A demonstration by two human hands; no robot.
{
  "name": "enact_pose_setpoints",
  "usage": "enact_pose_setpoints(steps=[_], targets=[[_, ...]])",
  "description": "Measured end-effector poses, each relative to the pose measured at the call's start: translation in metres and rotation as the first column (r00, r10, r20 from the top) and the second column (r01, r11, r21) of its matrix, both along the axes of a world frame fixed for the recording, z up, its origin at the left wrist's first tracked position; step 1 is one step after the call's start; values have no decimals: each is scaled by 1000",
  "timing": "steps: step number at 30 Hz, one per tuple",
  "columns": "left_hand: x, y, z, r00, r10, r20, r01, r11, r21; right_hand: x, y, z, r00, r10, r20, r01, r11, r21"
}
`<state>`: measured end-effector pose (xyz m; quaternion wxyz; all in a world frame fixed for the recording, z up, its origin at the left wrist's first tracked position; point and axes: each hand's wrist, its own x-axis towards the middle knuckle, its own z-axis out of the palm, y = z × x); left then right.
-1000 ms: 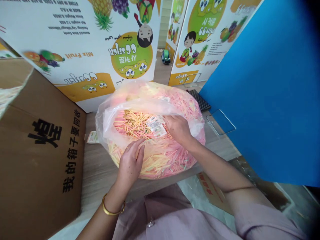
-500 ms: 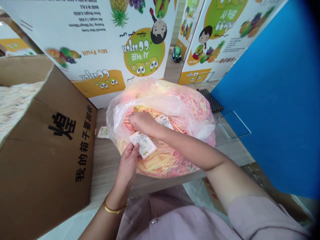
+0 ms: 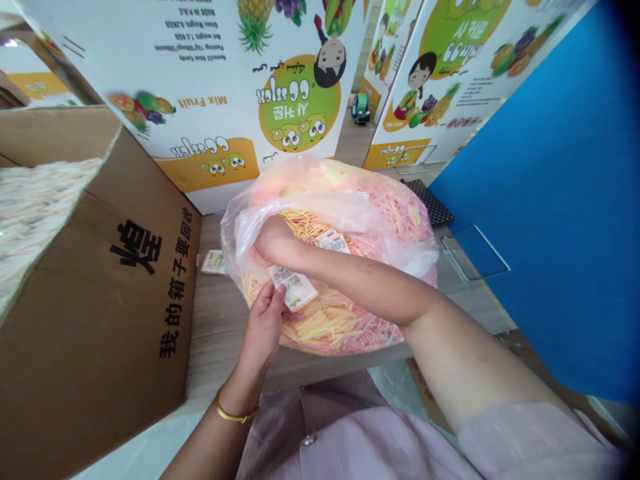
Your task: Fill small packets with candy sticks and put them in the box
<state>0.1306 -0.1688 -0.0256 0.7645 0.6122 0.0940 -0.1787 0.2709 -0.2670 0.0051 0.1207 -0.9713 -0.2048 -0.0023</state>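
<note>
A large clear plastic bag [image 3: 410, 263] full of thin pink and yellow candy sticks [image 3: 325, 327] lies on the table with its mouth open. My left hand [image 3: 269, 313] pinches a small printed packet [image 3: 299, 291] at its left edge, over the front of the bag. Reaching across the packet, my right hand [image 3: 267, 243] is down inside the bag's mouth at the left; its fingers are hidden among the sticks and plastic. More printed packets [image 3: 334, 241] rest on the sticks inside the opening, to the right of my right wrist.
At the left stands a brown carton [image 3: 115, 300] filled with wrapped pieces. Printed white cartons [image 3: 210, 73] line the back, with a green tape roll [image 3: 360, 108] between them. A blue panel [image 3: 555, 200] rises at the right. Another packet [image 3: 214, 262] lies on the table [image 3: 215, 320] left of the bag.
My right hand has gone deeper into the left of the bag's mouth, so its fingers no longer show. My left hand keeps hold of the packet. The whole view has shifted slightly.
</note>
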Motion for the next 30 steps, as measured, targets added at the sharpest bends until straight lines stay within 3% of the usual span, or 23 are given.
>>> enact_pose_setpoints(steps=[4,6,8,10,13,18,20,21,23,26,28,30], targets=[[-1,-1,1,1000,4,-29,-4,1000,-18,-28,-37,9,988,-72,136,79,996,-49],[-1,-3,3,999,32,-32,-33,999,-36,-42,-59,9,984,-142,108,135,988,74],[0,-6,6,998,44,-53,-48,996,-78,-55,-80,7,972,-230,-57,236,922,306],[1,-10,9,997,27,-77,-37,991,-130,-65,-99,2,935,-224,-275,344,759,552],[4,-14,12,995,-8,-96,-8,986,-166,-77,-118,-11,886,-25,-464,425,446,787],[8,-19,14,989,-40,-141,19,989,-150,-85,-129,-31,822,205,-531,541,8,841],[10,-21,15,985,-57,-161,30,986,-164,-85,-131,-30,804,269,-530,570,-95,816],[11,-22,15,985,-60,-162,31,984,-174,-85,-133,-28,792,301,-531,583,-116,804],[13,-24,14,987,-44,-152,16,983,-185,-87,-135,-20,767,343,-542,601,-88,794],[15,-26,13,992,-5,-125,-16,986,-165,-95,-135,-2,807,218,-549,550,59,833],[15,-27,12,995,11,-100,-26,989,-143,-105,-131,10,893,29,-450,431,238,871],[15,-27,12,998,5,-60,-13,992,-128,-117,-125,21,950,-117,-291,310,486,817]])
